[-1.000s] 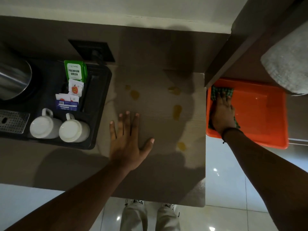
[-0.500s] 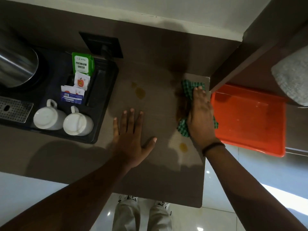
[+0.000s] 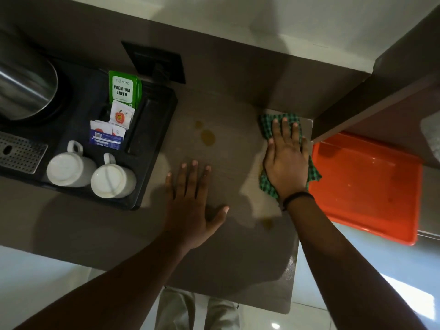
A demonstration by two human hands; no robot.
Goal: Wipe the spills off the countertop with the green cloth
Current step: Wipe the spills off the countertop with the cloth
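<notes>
right hand (image 3: pixel 287 160) flat on green cloth (image 3: pixel 266 126), countertop (image 3: pixel 228 258), spills (image 3: pixel 207 137) beside

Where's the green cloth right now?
In the head view, the green cloth lies under the right hand at the countertop's right edge, beside the orange tray.
</notes>
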